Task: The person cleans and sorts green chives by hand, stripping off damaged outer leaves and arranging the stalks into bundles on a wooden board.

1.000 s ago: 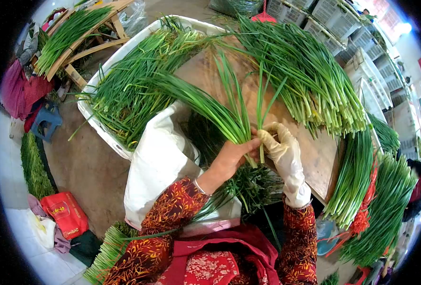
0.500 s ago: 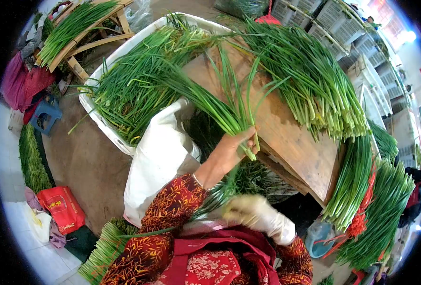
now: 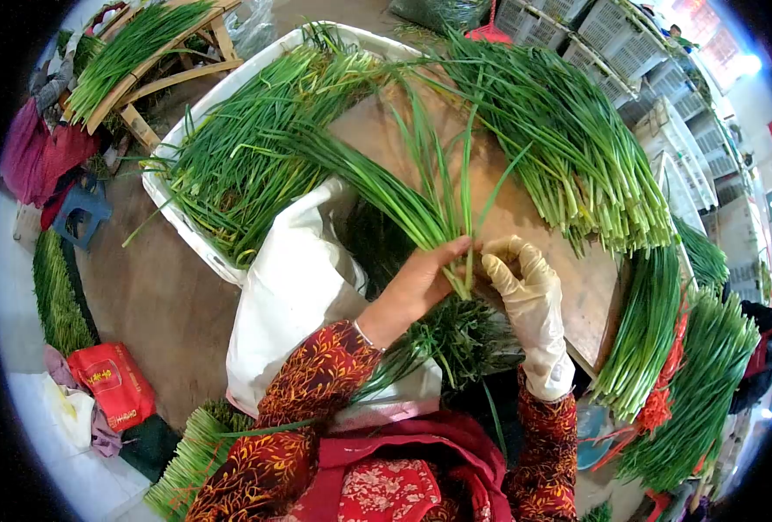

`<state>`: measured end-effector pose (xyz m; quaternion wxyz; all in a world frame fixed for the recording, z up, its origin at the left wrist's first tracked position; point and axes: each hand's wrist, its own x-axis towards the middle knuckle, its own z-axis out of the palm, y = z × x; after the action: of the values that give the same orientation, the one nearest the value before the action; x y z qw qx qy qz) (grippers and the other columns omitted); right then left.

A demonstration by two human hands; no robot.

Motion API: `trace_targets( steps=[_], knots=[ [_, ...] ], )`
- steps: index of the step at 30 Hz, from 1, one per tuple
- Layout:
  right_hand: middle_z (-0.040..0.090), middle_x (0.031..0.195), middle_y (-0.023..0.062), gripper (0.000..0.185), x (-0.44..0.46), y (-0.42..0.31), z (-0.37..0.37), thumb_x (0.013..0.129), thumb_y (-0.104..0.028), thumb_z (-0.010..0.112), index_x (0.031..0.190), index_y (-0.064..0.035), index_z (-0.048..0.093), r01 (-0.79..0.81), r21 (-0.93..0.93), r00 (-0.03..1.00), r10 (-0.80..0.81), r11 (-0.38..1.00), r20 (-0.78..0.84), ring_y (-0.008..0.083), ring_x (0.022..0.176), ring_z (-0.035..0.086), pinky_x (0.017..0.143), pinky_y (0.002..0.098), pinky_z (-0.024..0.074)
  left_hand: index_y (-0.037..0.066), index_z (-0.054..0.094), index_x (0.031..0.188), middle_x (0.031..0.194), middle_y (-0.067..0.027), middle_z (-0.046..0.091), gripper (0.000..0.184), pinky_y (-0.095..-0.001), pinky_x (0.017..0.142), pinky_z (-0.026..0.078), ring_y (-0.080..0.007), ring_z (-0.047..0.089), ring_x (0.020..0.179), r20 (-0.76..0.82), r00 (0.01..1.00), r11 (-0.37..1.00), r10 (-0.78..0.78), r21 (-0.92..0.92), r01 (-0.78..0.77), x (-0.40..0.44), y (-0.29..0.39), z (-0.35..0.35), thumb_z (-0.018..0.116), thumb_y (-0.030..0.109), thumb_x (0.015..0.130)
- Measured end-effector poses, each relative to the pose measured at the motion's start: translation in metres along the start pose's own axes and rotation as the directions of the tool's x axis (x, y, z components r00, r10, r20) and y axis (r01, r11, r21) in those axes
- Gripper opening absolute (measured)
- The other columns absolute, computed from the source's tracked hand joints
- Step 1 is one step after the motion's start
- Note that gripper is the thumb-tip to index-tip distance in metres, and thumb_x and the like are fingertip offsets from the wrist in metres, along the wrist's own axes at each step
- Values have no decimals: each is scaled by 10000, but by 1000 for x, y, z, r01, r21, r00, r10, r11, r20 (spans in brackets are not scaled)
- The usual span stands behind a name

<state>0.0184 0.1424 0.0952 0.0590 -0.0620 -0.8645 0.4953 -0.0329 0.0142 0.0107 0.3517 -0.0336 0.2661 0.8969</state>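
My left hand (image 3: 421, 277) is bare and closed around the lower stalks of a small bunch of chives (image 3: 377, 187). The leaves fan up and to the left, with a few stalks standing apart from the rest. My right hand (image 3: 530, 291), in a pale glove, is just right of the stalk ends. Its thumb and fingers are bent together in a pinch, and what they hold, if anything, is too small to make out. Below both hands, loose dark-green leaves (image 3: 464, 339) lie partly hidden by my left wrist.
A wooden board (image 3: 569, 296) carries a large chive pile (image 3: 569, 148). Left of it stands a white tub (image 3: 186, 222) of chives, with a white sack (image 3: 273, 304) in front. Tied bundles (image 3: 699, 391) lie at right, near a blue basin (image 3: 590, 435). Another person (image 3: 51, 157) sits far left.
My right hand has risen from near my lap to beside the stalk ends in my left hand. The left hand keeps its hold and has barely moved.
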Motion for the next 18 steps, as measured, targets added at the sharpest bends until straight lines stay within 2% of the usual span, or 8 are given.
trace_targets(
  steps=[3,7,11,13,14,15,17,18],
  knots=[
    [582,724,32,207,1,0,6,748,-110,670,925,-47,583,94,-113,993,-102,989,-63,101,632,553,584,244,446,-7,554,1036,924,-60,609,273,-277,684,509,-138,597,756,-33,999,999,-23,-29,22,5,-5,-3,549,203,862],
    [578,705,57,125,6,8,16,750,-83,648,849,-54,577,-17,51,999,18,999,-28,163,631,599,565,280,459,26,546,1057,914,-31,601,257,-268,643,504,-126,585,784,75,996,998,41,-55,-37,0,-4,-2,559,186,857],
    [576,731,110,73,11,22,15,790,-128,590,822,-64,579,189,-184,979,-199,965,-35,249,643,592,578,330,457,76,531,1041,924,-29,598,244,-292,663,501,-133,578,805,37,999,1000,29,-11,-29,-6,1,6,599,172,828],
    [575,730,121,103,2,7,7,789,-160,582,822,-62,577,-36,-12,993,37,999,113,283,659,578,601,349,458,77,538,1006,937,-34,601,226,-317,671,502,-142,574,831,-76,990,991,116,76,-110,-9,3,15,612,179,818],
    [573,719,128,132,0,5,0,792,-196,579,812,-66,577,178,-158,953,-131,971,272,305,680,573,617,355,460,84,531,1011,965,-38,598,245,-316,657,493,-138,561,835,-76,964,962,254,123,-243,-6,4,12,620,198,814],
    [572,715,137,162,-7,-3,-5,799,-233,585,808,-71,581,203,-76,872,-145,976,467,316,697,576,623,353,465,92,521,1025,993,-46,589,232,-296,648,476,-129,547,815,-87,945,948,317,63,-312,-2,14,6,600,189,830],
    [573,710,133,177,-13,-19,-17,816,-257,575,814,-81,584,313,-251,852,-154,916,500,307,699,583,610,357,470,85,507,1004,955,-67,588,202,-264,627,479,-120,541,853,-141,821,825,554,-44,-564,-1,41,4,585,175,841],
    [578,712,124,167,-8,-10,-23,820,-256,573,825,-90,585,448,-327,886,-364,832,287,311,685,583,591,361,476,85,507,998,947,-67,586,192,-266,625,480,-124,545,841,-115,783,788,611,1,-615,-4,49,6,578,179,847]
  ],
)
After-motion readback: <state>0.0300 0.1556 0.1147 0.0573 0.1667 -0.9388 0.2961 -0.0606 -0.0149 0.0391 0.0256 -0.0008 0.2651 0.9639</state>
